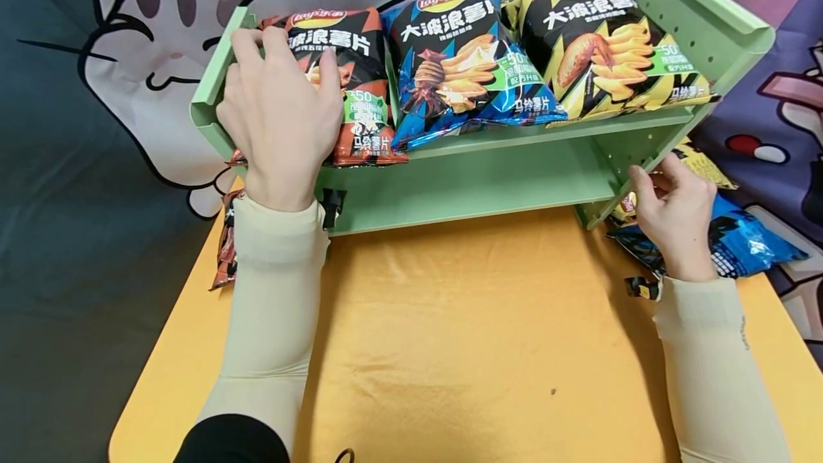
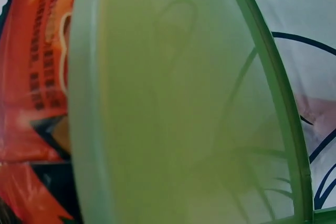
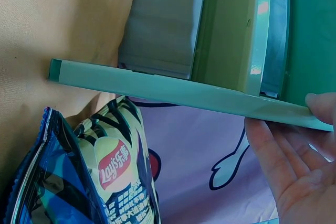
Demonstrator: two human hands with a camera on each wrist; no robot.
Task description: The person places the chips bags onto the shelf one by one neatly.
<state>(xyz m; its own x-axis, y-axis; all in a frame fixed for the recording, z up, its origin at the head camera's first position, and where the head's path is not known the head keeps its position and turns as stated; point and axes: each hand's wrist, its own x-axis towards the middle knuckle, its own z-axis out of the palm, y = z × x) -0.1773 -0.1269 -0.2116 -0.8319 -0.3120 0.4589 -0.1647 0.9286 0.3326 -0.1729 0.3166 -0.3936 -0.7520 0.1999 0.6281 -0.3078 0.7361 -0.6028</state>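
My left hand [image 1: 276, 116] lies over the left part of a red chip bag [image 1: 368, 102], thumb on its front and fingers bent over toward its top, their tips hidden. The bag leans at the left end of the upper tier of a green two-tier rack [image 1: 476, 181]. Beside it lean a blue chip bag [image 1: 459, 66] and a yellow-and-black one [image 1: 607, 48]. With thumb and fingers on either side, my right hand [image 1: 678, 213] pinches the front edge of the rack's right side panel [image 3: 157, 88].
Outside the rack's right side lie another blue chip bag [image 1: 749, 238] and a yellow chip bag [image 3: 113, 163]. A further red bag [image 1: 226, 245] pokes out at the left. The rack stands on a yellow-covered table [image 1: 463, 334], before a cartoon-print cloth [image 1: 173, 98].
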